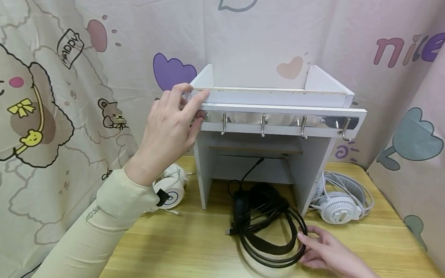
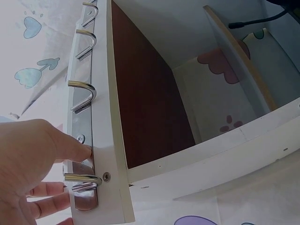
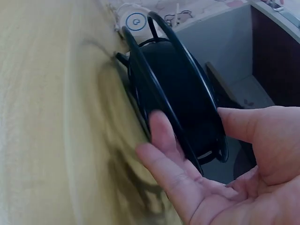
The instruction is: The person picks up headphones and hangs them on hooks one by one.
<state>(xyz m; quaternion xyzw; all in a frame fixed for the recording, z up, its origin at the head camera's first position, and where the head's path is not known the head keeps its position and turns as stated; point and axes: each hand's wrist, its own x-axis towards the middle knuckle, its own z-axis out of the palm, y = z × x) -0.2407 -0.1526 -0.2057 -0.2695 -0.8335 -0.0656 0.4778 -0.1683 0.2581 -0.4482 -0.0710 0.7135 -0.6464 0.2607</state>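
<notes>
My left hand (image 1: pixel 170 123) grips the left end of a white board (image 1: pixel 281 110) with a metal hook rail (image 2: pixel 83 126) along a small white shelf (image 1: pixel 201 171). In the left wrist view the thumb presses on the rail between two hooks, the other fingers partly hidden behind the board. Low in front of the shelf is a black headset (image 1: pixel 241 206) with a thin boom microphone and a coiled cable (image 1: pixel 272 264). My right hand (image 1: pixel 326 249) holds its near right side, thumb on one edge and fingers on the other, as the right wrist view shows.
White headphones (image 1: pixel 171 191) lie left of the shelf, their cable bundled. Another white pair (image 1: pixel 338 210) leans by the right side panel. A wooden desk (image 1: pixel 185 251) carries everything, with a printed curtain (image 1: pixel 108 64) around the back and sides.
</notes>
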